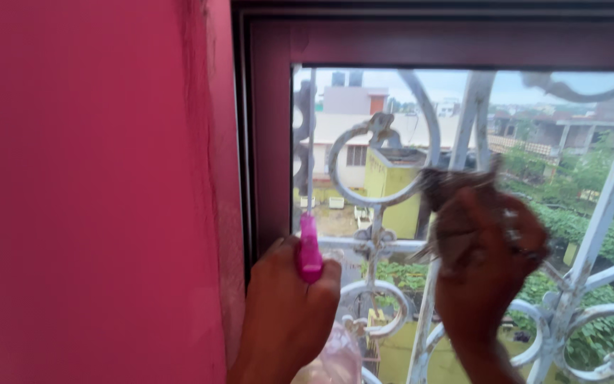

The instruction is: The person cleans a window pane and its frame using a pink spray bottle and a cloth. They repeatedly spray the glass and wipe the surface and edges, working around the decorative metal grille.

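Observation:
My left hand (287, 306) is closed around a spray bottle with a pink nozzle (309, 250) and a clear body (335, 359), held close to the window's left edge. My right hand (488, 267) grips a crumpled brownish cloth (443, 186) and presses it against the window glass (534, 142); this hand is blurred. Behind the glass a white scrolled metal grille (378, 160) spans the opening.
A pink wall (87, 192) fills the left half of the view. The dark maroon window frame (264, 128) runs beside it. Through the glass I see buildings, a yellow structure and green trees.

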